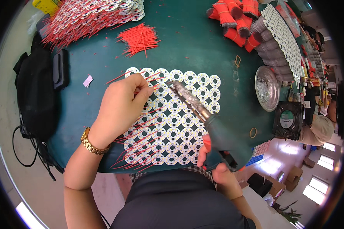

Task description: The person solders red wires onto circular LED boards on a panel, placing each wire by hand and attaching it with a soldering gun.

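A panel of round white LED circuit boards (pixel 173 134) lies flat on the table before me. Over its upper left part my left hand (pixel 122 101) is closed in a pinch on a thin red wire (pixel 155 87), whose end reaches toward a board in the second row. My right hand (pixel 220 172) grips a dark soldering gun (pixel 226 139); its foil-wrapped metal barrel (pixel 192 100) slants up-left, the tip close to that wire's end. Whether the tip touches is not clear. More red wires (pixel 141 143) stick out from boards in the left columns.
Loose red wires (pixel 139 39) lie beyond the panel, with stacked wired boards (pixel 97 17) far left. Bundled red wires (pixel 237 19) and stacked panels (pixel 281 42) sit far right, near a clear round dish (pixel 266 88) and a fan (pixel 288 120). A black bag (pixel 36 89) rests left.
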`<state>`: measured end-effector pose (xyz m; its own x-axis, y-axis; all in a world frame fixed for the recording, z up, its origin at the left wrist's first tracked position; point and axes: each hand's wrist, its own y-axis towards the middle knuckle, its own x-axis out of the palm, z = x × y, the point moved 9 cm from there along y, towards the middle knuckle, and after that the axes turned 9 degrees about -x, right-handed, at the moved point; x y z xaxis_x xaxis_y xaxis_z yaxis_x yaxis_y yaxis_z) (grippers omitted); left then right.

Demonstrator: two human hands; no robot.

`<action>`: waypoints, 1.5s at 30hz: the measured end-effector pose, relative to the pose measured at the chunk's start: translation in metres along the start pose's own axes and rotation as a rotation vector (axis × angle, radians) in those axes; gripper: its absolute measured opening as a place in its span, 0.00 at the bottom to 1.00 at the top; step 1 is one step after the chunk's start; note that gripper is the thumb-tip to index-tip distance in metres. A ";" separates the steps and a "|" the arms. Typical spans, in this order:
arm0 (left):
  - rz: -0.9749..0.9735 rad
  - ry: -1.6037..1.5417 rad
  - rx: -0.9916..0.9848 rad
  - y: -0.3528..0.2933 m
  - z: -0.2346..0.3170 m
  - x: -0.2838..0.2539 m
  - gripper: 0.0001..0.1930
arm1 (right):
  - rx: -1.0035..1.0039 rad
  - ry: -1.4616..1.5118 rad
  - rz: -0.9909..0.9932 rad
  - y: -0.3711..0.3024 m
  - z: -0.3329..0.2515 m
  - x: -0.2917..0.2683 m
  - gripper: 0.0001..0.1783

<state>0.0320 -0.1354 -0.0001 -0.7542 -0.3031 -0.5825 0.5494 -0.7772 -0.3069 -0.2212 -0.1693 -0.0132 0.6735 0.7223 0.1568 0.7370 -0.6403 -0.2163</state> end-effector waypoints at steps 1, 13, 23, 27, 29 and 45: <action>-0.004 0.011 -0.010 0.001 -0.001 0.001 0.08 | -0.020 0.025 -0.006 -0.001 0.003 0.001 0.54; 0.109 0.155 0.163 -0.001 0.010 -0.001 0.09 | -0.023 -0.025 -0.019 -0.002 0.008 0.005 0.50; 0.113 0.177 0.154 0.000 0.009 -0.001 0.08 | 0.075 -0.150 0.008 -0.003 0.008 0.005 0.47; 0.118 0.185 0.160 0.000 0.009 -0.002 0.08 | 0.083 -0.256 -0.056 0.000 0.006 0.007 0.47; 0.118 0.190 0.156 0.001 0.009 -0.001 0.08 | 0.077 -0.294 -0.106 -0.001 0.007 0.009 0.47; 0.110 0.220 0.139 0.002 0.010 0.002 0.09 | 0.015 0.023 0.000 -0.008 0.017 -0.003 0.55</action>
<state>0.0284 -0.1432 0.0055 -0.5883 -0.2748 -0.7605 0.5573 -0.8192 -0.1351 -0.2303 -0.1619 -0.0285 0.6745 0.7162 0.1792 0.7365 -0.6358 -0.2309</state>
